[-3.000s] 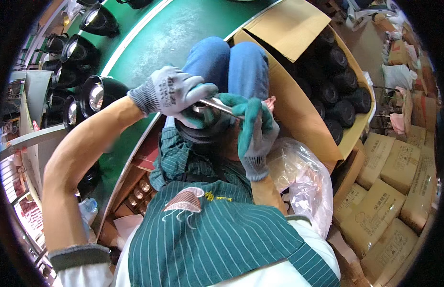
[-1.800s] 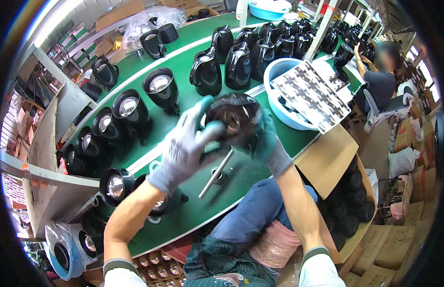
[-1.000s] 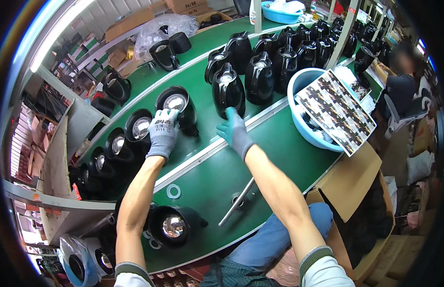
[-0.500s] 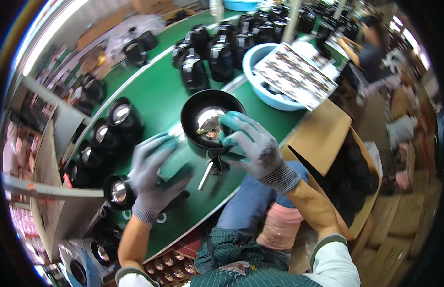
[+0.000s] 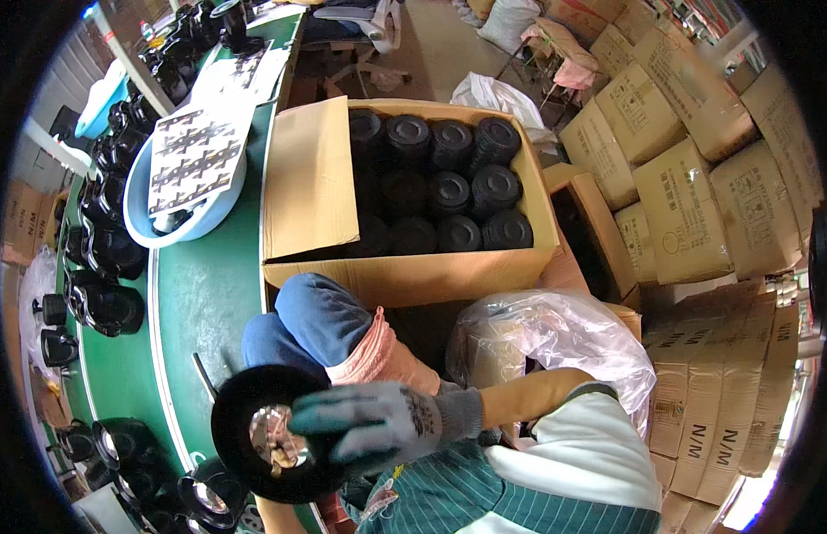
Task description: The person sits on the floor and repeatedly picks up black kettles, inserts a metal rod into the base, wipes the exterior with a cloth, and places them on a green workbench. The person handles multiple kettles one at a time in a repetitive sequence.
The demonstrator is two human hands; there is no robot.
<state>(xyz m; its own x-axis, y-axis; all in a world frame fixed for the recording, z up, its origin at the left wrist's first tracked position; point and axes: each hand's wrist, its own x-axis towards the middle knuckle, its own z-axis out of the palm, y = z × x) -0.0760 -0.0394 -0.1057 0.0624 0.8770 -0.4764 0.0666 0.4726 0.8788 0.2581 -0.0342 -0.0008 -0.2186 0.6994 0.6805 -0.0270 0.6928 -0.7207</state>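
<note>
Here, your right hand point(image 5: 378, 425), in a grey-green knit glove, was closed over a round black lamp housing point(image 5: 269, 433), fingers spread across its rim and pointing toward your left. The housing sat low in the view, above your lap and just off the edge of the green bench point(image 5: 204, 294), beside your blue-trousered knee point(image 5: 307, 320). Its open mouth faced up toward you, so the shiny reflector point(image 5: 273, 433) inside showed plainly; its axis ran roughly along your line of sight, and the disc-like body lay broad and flat to the camera, tilted a little toward the bench. Your left hand did not show anywhere in the view, so nothing can be said of its grip.

Just beyond your knee stood an open cardboard box point(image 5: 311, 187), its flap lifted on the bench side, packed with rows of black round housings point(image 5: 454, 191) lying close together. A clear plastic bag point(image 5: 556, 343) bulged beside your right forearm, touching the box's near wall. On the bench to your left sat a light blue basin point(image 5: 142, 222) carrying a sheet of patterned parts point(image 5: 195, 151), with more black lamp bodies point(image 5: 106, 285) lined along the far edge and others near the bottom corner. Stacked brown cartons point(image 5: 689, 205) filled the floor on your right, well apart from the hand.
</note>
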